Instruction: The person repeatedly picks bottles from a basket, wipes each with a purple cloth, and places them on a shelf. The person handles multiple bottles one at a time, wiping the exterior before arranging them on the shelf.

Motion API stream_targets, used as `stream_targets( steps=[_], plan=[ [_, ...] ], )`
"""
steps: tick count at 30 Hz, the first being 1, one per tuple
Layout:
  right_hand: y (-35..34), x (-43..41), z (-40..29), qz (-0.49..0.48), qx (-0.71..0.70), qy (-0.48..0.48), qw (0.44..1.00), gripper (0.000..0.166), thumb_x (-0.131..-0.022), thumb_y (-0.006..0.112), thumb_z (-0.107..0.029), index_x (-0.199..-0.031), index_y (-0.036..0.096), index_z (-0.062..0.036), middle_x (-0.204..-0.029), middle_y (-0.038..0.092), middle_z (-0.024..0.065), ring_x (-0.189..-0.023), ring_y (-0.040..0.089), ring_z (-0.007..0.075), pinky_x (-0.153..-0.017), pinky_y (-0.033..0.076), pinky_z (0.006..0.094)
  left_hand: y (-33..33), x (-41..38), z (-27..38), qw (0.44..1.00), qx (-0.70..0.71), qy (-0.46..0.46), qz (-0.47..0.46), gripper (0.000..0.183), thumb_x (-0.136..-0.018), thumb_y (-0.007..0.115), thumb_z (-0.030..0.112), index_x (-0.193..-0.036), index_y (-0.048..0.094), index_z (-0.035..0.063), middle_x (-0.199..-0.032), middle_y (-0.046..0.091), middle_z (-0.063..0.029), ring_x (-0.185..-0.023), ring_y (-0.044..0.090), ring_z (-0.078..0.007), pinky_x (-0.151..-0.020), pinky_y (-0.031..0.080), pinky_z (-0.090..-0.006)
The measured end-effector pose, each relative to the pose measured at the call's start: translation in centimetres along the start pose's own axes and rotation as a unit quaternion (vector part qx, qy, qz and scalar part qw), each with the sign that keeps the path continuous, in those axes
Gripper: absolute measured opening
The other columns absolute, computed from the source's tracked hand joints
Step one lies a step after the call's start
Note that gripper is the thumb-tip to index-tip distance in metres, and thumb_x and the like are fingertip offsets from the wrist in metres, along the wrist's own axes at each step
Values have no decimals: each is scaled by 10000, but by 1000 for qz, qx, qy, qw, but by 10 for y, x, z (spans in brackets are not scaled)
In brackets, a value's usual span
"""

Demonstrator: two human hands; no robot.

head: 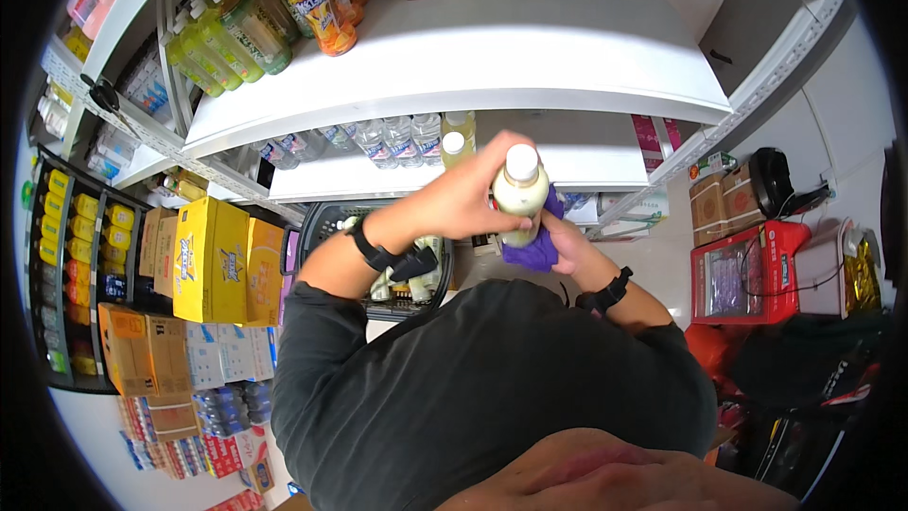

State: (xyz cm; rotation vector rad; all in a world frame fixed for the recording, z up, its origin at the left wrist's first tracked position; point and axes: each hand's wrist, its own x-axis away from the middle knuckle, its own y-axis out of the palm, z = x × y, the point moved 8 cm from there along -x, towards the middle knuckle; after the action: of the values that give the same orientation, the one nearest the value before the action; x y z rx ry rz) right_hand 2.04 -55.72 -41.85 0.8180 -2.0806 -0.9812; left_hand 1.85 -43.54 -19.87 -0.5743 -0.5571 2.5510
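My left hand (464, 191) grips a pale yellow-green drink bottle (521, 188) with a white cap, held upright in front of my chest. A purple cloth (532, 250) is in my right hand (565, 241), pressed against the bottle's lower side. Part of the bottle's base is hidden by the cloth and my left fingers. Below my left forearm stands a dark plastic basket (445, 277) with several similar bottles (420, 285) in it. Just behind my left hand, a white-capped yellowish bottle (454, 149) stands on the lower shelf (582, 156).
The white upper shelf (454, 67) carries green tea bottles (213, 42) and orange-labelled bottles (323, 11). Clear water bottles (397, 142) line the lower shelf. Yellow cartons (209, 259) and a drink rack (78, 262) stand left. A red box (745, 273) stands right.
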Motion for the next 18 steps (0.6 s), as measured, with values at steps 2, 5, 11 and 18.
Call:
stream_targets(
  steps=[2, 5, 11, 18],
  plan=[
    [-18, -3, -4, 28, -17, -8, 999, 419, -1092, 572, -309, -1418, 539, -48, -1287, 679, 134, -1122, 716, 270, -961, 618, 457, -30, -13, 34, 996, -77, 45, 6, 769, -734, 943, 136, -1365, 506, 88, -1289, 566, -82, -1269, 551, -217, -1069, 463, -388],
    [-18, 4, -8, 38, 60, -10, 997, 445, -1095, 550, -376, -1344, 591, -10, -1192, 716, 140, -1060, 730, 249, -936, 615, 419, -86, -43, 77, 988, -110, 101, 41, 836, -713, 978, 185, -1394, 502, 89, -1300, 578, -65, -1273, 554, -197, -1077, 475, -367],
    [-25, 11, -9, 96, 26, -43, 994, 411, -1058, 631, -343, -1321, 598, -27, -1158, 716, 146, -1023, 741, 279, -908, 630, 443, -174, -136, 113, 971, -170, 151, 75, 841, -768, 925, 195, -1445, 454, 29, -1279, 629, -171, -1191, 620, -279, -1021, 520, -357],
    [-48, 12, -10, 124, 1, -54, 991, 415, -1060, 627, -354, -1315, 599, -27, -1155, 717, 152, -1021, 740, 268, -919, 625, 437, -244, -193, 100, 904, -393, 50, 162, 989, -744, 899, 177, -1536, 322, 46, -1388, 559, -303, -1300, 547, -431, -1147, 422, -459]
  ],
)
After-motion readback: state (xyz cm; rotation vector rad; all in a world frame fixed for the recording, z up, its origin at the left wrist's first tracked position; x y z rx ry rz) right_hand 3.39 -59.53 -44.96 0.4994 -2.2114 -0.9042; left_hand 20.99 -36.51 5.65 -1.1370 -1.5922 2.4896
